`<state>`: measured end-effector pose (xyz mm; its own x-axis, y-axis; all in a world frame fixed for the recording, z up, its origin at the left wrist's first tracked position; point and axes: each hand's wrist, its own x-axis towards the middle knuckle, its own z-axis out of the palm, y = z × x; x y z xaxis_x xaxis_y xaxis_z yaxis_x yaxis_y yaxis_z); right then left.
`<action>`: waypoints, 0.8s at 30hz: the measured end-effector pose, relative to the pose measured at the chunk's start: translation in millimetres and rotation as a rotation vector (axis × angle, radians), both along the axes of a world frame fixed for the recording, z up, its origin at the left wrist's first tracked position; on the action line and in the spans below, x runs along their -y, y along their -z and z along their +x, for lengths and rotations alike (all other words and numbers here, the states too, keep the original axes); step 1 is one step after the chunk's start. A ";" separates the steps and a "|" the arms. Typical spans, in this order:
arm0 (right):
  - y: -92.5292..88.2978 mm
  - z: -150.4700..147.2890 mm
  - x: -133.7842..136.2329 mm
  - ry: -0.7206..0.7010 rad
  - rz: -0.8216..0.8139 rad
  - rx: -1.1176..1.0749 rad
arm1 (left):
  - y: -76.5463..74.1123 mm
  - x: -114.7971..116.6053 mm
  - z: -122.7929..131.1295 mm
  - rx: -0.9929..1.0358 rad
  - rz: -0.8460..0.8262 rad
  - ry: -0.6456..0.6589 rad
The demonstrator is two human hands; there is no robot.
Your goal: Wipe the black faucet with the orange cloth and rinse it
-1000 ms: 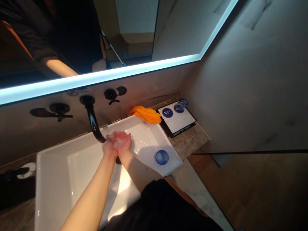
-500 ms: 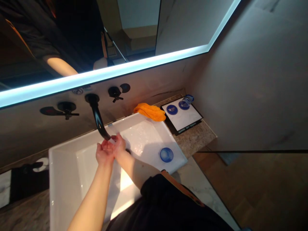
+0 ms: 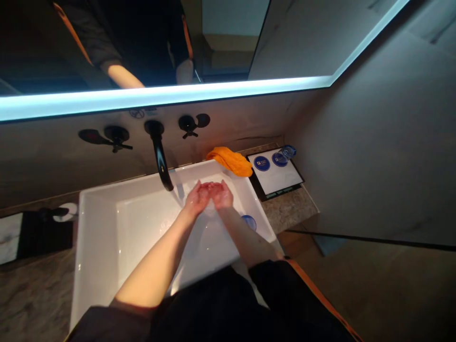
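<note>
Hands: 2, left hand (image 3: 197, 198) and right hand (image 3: 221, 194), cupped over 1 sink (image 3: 107, 228).

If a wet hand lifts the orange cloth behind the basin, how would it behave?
The orange cloth lies bunched in soft folds on the counter edge by the sink, so it would probably droop and unfold, not stay stiff. It looks thin, so likely light. Being fabric, it should not slip much from wet fingers.

Dim, soft-focus view; mirror light strip (image 3: 171, 97) glares on the sink (image 3: 107, 228).
</note>
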<state>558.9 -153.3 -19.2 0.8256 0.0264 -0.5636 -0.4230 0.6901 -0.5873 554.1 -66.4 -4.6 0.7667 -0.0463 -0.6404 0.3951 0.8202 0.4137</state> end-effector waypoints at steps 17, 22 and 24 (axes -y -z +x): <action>-19.4 -72.7 103.8 -1.594 -1.828 0.591 | 25.0 -90.7 -3.4 -0.104 0.194 0.384; -24.6 -37.3 30.9 -1.356 -1.675 0.873 | 36.5 -105.9 -29.7 -0.057 0.086 0.202; -23.4 -27.1 -8.3 -1.279 -1.583 1.000 | 45.4 -116.5 -44.6 -0.031 0.058 0.112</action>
<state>531.7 -145.0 4.2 0.6875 0.6944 -0.2123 0.5618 -0.6939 -0.4505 509.5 50.1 -50.1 0.7389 -0.0926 -0.6675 0.4959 0.7454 0.4455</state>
